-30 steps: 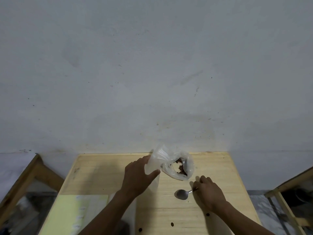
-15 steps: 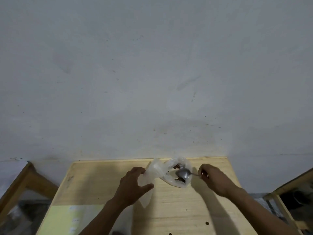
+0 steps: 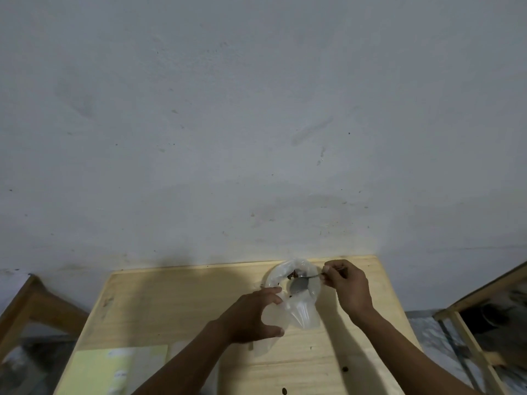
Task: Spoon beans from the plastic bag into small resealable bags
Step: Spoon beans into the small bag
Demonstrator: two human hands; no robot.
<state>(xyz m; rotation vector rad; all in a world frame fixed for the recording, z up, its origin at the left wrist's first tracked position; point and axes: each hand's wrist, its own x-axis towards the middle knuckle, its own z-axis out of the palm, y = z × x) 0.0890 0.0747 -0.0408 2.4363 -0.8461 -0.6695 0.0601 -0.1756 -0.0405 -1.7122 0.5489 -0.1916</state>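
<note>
Holding one small bag (image 3: 281,323) left hand (image 3: 251,317), one spoon (image 3: 299,285) right hand (image 3: 349,286)

Spoon (image 3: 299,285) in plastic bag (image 3: 302,309) – bag on table (image 3: 176,306).

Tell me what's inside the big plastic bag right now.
The spoon bowl, held by the right hand, sits in the plastic bag over a few dark beans. Beans beneath the spoon are hidden.

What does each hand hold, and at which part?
The right hand pinches the spoon by its handle end. The left hand grips the small bag near its open top.
</note>
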